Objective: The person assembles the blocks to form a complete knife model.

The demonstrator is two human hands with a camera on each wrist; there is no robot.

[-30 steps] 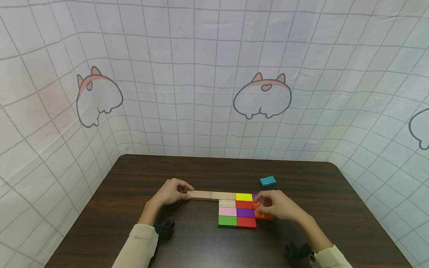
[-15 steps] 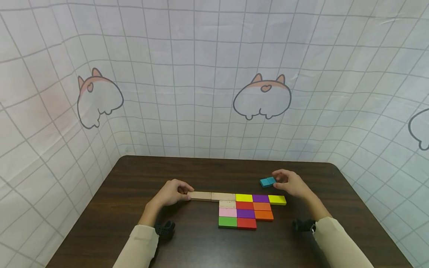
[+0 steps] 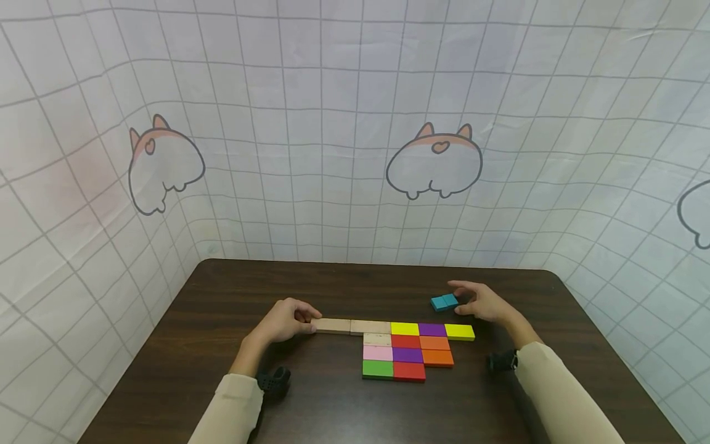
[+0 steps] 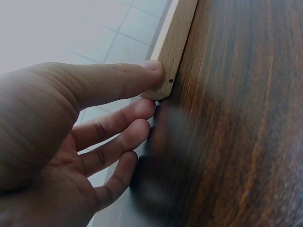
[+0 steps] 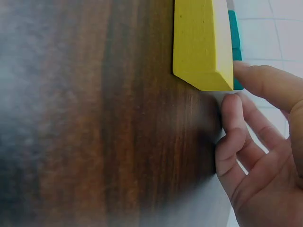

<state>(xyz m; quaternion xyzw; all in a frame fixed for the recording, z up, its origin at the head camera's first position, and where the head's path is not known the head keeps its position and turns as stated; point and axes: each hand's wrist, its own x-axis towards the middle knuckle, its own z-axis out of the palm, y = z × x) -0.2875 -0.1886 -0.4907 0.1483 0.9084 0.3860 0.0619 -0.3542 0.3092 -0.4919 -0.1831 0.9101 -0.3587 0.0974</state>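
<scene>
In the head view, a row of flat blocks runs across the table: a plain wooden block [image 3: 333,326] at the left end, a second wooden block [image 3: 370,327], then yellow [image 3: 404,330], purple [image 3: 431,330] and yellow [image 3: 460,332]. My left hand [image 3: 285,319] pinches the left end of the first wooden block; its thumb [image 4: 128,79] lies on the near face, the index finger hidden behind. My right hand [image 3: 484,302] is beside two small teal blocks [image 3: 444,302], its thumb and index finger spread apart. Whether it touches them cannot be told.
Under the row sit red [image 3: 405,340], orange [image 3: 437,358], purple [image 3: 407,354], pink [image 3: 378,353], green [image 3: 378,369] and more blocks, laid edge to edge. The dark wooden table [image 3: 310,407] meets a white checked curtain [image 3: 310,154] at the back.
My right hand has moved from over the purple and orange blocks, back and to the right, to the teal pair. The left hand stays at the wooden block.
</scene>
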